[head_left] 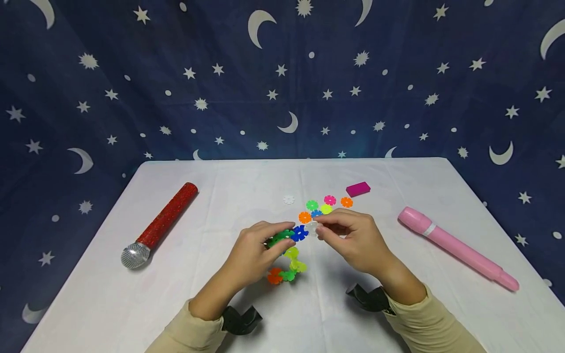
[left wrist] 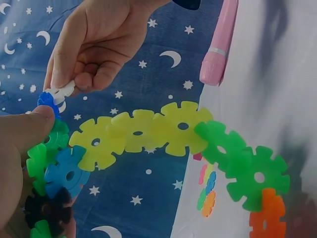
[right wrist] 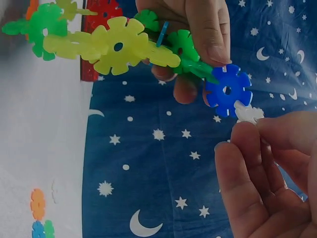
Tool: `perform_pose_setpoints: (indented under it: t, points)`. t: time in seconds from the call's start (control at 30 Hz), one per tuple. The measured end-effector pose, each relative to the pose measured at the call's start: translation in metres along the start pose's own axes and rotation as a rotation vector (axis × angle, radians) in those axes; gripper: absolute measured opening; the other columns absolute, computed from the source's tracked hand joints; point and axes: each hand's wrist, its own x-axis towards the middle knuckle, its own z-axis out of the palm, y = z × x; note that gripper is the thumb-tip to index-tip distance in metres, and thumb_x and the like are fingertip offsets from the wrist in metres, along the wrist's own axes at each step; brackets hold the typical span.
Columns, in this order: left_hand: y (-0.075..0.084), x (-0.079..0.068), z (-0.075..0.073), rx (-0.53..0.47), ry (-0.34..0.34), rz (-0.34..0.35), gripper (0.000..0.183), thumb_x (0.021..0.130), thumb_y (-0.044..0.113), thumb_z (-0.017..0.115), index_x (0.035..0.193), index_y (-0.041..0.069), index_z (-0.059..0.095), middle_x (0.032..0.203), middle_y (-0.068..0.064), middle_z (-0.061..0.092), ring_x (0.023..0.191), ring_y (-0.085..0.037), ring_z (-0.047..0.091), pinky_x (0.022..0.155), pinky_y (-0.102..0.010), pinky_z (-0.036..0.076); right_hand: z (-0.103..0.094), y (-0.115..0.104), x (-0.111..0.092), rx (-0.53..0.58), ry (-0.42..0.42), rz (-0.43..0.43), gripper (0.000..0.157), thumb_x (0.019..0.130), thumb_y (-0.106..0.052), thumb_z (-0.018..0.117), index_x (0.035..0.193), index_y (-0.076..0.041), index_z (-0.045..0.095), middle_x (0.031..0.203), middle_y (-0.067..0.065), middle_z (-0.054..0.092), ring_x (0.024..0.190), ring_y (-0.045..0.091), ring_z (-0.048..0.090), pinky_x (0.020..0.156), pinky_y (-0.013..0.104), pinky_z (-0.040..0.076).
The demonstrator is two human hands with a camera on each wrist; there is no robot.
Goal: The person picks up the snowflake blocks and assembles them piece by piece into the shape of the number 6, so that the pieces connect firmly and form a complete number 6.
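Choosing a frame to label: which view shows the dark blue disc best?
Right wrist: the dark blue disc appears large, nearly face-on. Head: visible but small. Left wrist: small, slanted, partly covered by the left hand.

multicol disc chain (left wrist: 128, 125) | curved | wht disc (right wrist: 251, 114) touching blu end (right wrist: 237, 89)

Wearing plain beige sleeves (head_left: 187, 333), kinda wrinkly. Also sporting a black left band (head_left: 240, 321) right beside the sleeves' inner edge, plus a matching right band (head_left: 368, 299) likewise. Both curved, a bit shiny, pretty chunky tbh.
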Motion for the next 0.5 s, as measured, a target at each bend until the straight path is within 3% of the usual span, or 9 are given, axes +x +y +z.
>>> perform_pose_setpoints:
  t: [0.5]
  points:
    - [0.0018,0.0002,0.0010,-0.078,0.011,0.005,0.026,0.087,0.014,0.079,0.113,0.007,0.076,0.093,0.000,0.072,0.078,-0.010,0.060,0.061,-0.024,0.051,0.0070,-0.0010,-0.0011,0.010,0.031,-0.023,0.023,0.079,0.014,0.076,0.099,0.003,0.076,0.081,0.000,0.069,0.070,0.011,0.067,0.067,0.021,0.056]
